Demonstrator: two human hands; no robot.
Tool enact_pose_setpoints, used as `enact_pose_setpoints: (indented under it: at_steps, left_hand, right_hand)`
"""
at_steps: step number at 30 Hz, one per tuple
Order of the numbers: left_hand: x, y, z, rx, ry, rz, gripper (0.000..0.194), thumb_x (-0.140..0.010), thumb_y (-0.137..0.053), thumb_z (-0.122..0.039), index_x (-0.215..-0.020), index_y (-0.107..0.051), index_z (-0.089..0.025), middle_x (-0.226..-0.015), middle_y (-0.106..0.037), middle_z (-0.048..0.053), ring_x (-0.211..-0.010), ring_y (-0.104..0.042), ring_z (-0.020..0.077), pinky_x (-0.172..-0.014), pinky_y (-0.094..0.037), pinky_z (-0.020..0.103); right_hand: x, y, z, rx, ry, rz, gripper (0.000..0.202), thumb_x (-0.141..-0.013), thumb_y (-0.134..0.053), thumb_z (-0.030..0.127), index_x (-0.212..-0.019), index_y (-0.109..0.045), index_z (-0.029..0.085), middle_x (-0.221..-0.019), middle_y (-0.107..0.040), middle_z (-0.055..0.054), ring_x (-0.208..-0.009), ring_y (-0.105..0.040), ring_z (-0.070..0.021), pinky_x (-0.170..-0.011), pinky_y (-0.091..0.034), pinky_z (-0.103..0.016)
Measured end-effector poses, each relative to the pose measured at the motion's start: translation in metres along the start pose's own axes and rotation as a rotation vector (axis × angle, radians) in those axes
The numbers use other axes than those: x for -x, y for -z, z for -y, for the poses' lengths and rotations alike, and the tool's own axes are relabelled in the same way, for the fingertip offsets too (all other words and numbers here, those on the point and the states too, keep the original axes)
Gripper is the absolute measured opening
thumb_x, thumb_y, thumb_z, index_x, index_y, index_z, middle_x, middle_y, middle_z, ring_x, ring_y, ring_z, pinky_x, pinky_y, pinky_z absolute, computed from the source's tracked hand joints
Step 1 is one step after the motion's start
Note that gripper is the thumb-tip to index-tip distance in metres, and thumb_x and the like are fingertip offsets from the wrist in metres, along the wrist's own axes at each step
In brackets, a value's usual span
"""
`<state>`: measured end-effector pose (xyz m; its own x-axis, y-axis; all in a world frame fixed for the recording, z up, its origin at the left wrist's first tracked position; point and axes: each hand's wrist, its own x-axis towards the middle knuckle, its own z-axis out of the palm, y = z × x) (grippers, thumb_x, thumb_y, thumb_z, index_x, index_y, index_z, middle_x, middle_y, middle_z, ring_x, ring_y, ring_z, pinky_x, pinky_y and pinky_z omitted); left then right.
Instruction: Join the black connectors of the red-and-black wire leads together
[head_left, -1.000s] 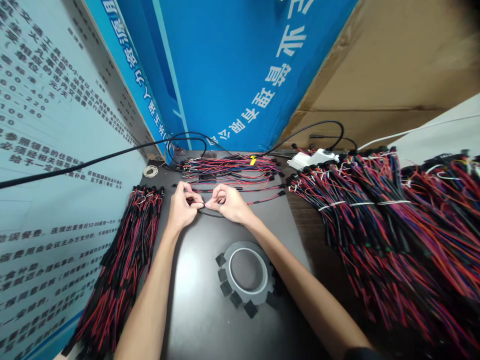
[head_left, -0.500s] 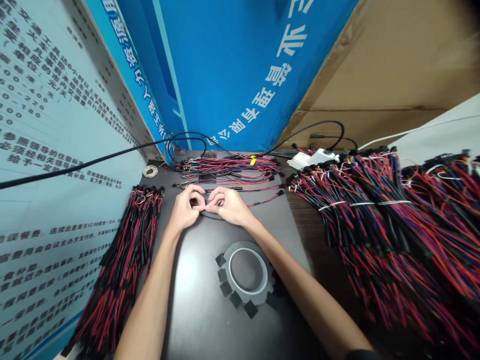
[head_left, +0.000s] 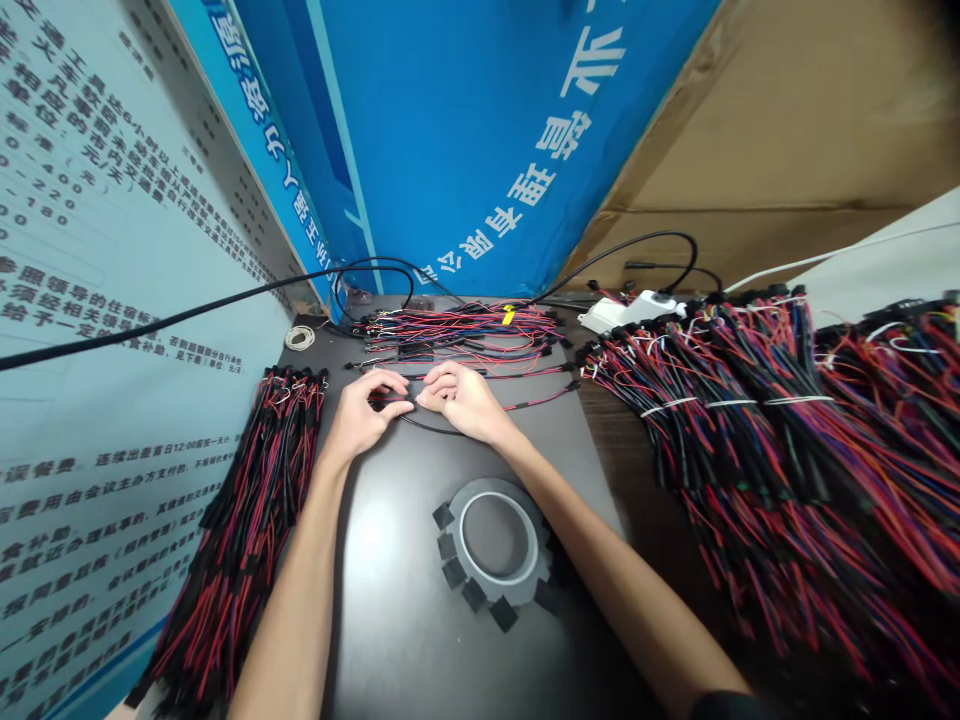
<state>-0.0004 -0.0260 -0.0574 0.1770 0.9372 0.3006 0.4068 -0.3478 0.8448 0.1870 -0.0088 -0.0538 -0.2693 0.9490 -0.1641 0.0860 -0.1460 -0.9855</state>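
Note:
Near the back of the grey work surface (head_left: 420, 600), my left hand (head_left: 367, 410) pinches a thin red and black wire cable with thumb and fingers. My right hand (head_left: 463, 402) is closed just beside it, fingertips on the same cable, whose gripped part is mostly hidden. A black cable (head_left: 429, 428) curves under my right hand. Beyond both hands lies a pile of red and black wire harnesses (head_left: 465, 325) with a yellow tag (head_left: 509, 315). Closer to me sits a ring-shaped roll (head_left: 496, 537) with black tape pieces stuck round its edge.
Bundled harnesses lie at the left (head_left: 262, 500) and in a large heap at the right (head_left: 750, 420). A white power strip (head_left: 630, 312) and a coiled white cord (head_left: 300, 338) are at the back. Blue printed panel (head_left: 480, 130) and cardboard (head_left: 787, 120) stand behind.
My fingertips have moved slightly apart, my left hand a little to the left and my right hand slightly right. The view has shifted a little.

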Motion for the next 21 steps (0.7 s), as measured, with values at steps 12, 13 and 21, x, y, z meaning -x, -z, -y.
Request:
enact_pose_setpoints:
  at_steps: [12,13,21]
  left_hand:
    - [-0.004,-0.006,-0.004,-0.293,-0.149,0.087,0.017,-0.088,-0.056,-0.014,-0.078,-0.069,-0.018,-0.081,-0.070,0.005,-0.077,-0.062,0.0182,-0.076,-0.047,0.031]
    - [-0.004,-0.007,-0.005,-0.337,-0.171,0.101,0.019,-0.088,-0.053,-0.011,-0.078,-0.067,-0.018,-0.080,-0.069,0.005,-0.077,-0.060,0.0184,-0.076,-0.046,0.032]
    - [-0.004,-0.013,-0.008,-0.493,-0.195,0.126,0.023,-0.083,-0.049,-0.004,-0.073,-0.065,-0.017,-0.078,-0.068,0.006,-0.079,-0.058,0.0206,-0.077,-0.044,0.035]
  right_hand:
    - [0.000,-0.002,-0.002,-0.103,0.021,0.008,0.029,-0.061,-0.071,0.019,-0.085,-0.054,0.016,-0.068,-0.065,0.002,-0.063,-0.060,-0.0097,-0.066,-0.047,-0.024]
    - [0.000,-0.002,-0.003,-0.103,0.025,0.012,0.030,-0.061,-0.072,0.020,-0.085,-0.054,0.016,-0.068,-0.066,0.001,-0.064,-0.061,-0.0101,-0.066,-0.048,-0.024]
    - [-0.003,0.001,-0.010,-0.069,0.059,0.050,0.038,-0.060,-0.076,0.027,-0.087,-0.052,0.017,-0.069,-0.069,0.000,-0.065,-0.064,-0.0129,-0.068,-0.051,-0.027]
